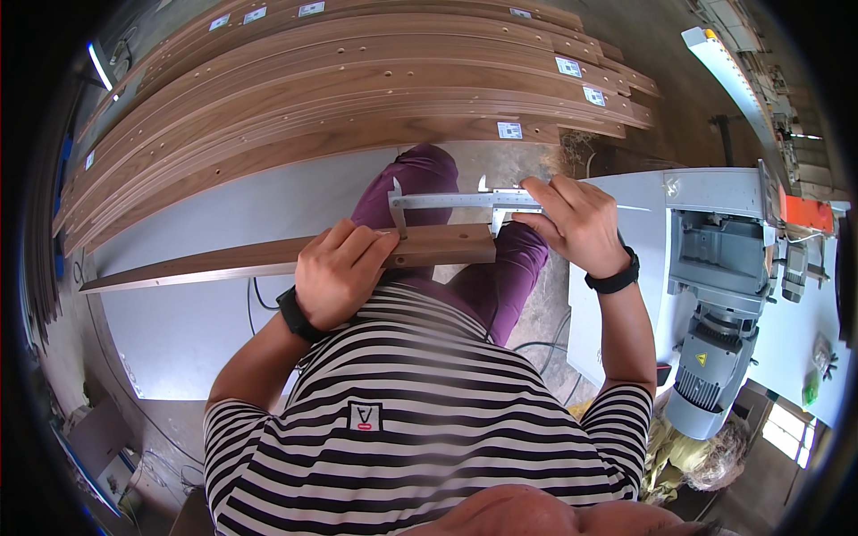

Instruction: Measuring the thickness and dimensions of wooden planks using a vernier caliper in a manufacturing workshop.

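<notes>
A brown wooden bar (451,243) with small round holes lies crosswise in front of my body, its cut end to the right. My left hand (338,272) is closed over the bar, with its fingertips beside the fixed jaw of a metal vernier caliper (438,202). The caliper is spread wide above the bar, and the tip of its fixed jaw reaches down to the wood by a hole. My right hand (576,223) grips the caliper's sliding part between thumb and fingers. Whether the sliding jaw touches the bar, I cannot tell.
Several long brown wooden boards (304,98) with small labels are laid side by side at the far side. A pale flat panel (214,201) lies beneath the bar at the left. At the right, a grey electric motor (706,384) sits by a white table (621,268). Cables run over the floor.
</notes>
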A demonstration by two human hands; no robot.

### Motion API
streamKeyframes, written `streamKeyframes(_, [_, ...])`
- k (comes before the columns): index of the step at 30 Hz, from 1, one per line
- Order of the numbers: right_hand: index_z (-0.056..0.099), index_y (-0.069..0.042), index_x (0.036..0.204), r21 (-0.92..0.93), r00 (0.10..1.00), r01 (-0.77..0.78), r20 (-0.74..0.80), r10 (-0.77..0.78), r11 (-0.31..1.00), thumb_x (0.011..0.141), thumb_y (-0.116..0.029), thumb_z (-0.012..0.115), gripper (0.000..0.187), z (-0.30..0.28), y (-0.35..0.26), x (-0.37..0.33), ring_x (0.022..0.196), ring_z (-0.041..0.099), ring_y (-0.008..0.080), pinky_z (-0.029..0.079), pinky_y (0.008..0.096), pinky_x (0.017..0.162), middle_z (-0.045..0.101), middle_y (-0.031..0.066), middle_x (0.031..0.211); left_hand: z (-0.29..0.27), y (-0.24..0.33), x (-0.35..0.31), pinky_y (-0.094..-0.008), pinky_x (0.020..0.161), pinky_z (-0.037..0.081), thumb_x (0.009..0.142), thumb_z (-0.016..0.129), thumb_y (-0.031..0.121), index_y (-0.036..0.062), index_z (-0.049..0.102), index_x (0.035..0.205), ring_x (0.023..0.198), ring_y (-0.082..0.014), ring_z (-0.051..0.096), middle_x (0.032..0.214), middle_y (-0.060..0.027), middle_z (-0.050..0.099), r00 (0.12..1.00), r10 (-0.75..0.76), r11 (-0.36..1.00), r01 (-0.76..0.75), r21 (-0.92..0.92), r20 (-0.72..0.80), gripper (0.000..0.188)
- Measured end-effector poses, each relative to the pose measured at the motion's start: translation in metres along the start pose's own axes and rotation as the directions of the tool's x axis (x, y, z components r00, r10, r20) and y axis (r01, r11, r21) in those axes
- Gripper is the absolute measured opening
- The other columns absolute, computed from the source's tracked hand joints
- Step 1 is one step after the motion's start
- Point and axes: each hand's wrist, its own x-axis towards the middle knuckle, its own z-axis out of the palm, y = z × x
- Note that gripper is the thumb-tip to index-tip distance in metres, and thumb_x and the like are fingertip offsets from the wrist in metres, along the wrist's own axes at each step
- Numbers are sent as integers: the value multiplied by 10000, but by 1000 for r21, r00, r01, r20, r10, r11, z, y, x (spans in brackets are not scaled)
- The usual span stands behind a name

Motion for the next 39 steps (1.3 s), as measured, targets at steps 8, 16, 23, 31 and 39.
streamKeyframes(8, [634,-70,995,15,1000,-12,0,12,1000,731,-287,748,360,1,0,-1,577,539,227,434,328,520,507,53,707,1,0,0,-305,576,499,540,714,-1,58,653,963,712,-197,562,825,-11,598,1000,1,1000,-1,-6,-8,431])
streamKeyframes(16, [631,-75,1009,18,999,-16,28,16,1000,738,-288,742,362,3,-1,-1,568,528,235,420,338,511,497,60,703,1,-2,0,-306,566,497,553,722,10,61,654,957,709,-195,567,800,-14,589,1000,10,1000,-10,-23,-4,412])
streamKeyframes(23, [628,-76,1014,31,999,-23,26,22,999,739,-287,743,365,5,-1,-3,566,532,234,425,334,514,521,57,723,2,-3,0,-309,560,498,567,733,23,70,655,948,708,-196,570,784,-18,582,1000,-3,999,4,-40,27,392])
streamKeyframes(31, [624,-78,1003,79,997,-52,58,47,996,742,-265,748,344,11,1,-9,558,539,230,425,328,505,550,56,732,3,-3,0,-320,564,497,574,736,35,74,656,940,707,-203,570,770,-21,574,997,-18,995,25,-94,75,377])
streamKeyframes(39, [618,-75,994,178,987,-140,109,122,974,722,-172,771,327,21,-1,-13,594,577,240,447,325,520,581,70,755,20,-6,-11,-312,599,511,578,694,29,57,645,961,712,-193,572,885,-12,637,1000,20,999,-20,-28,14,387])
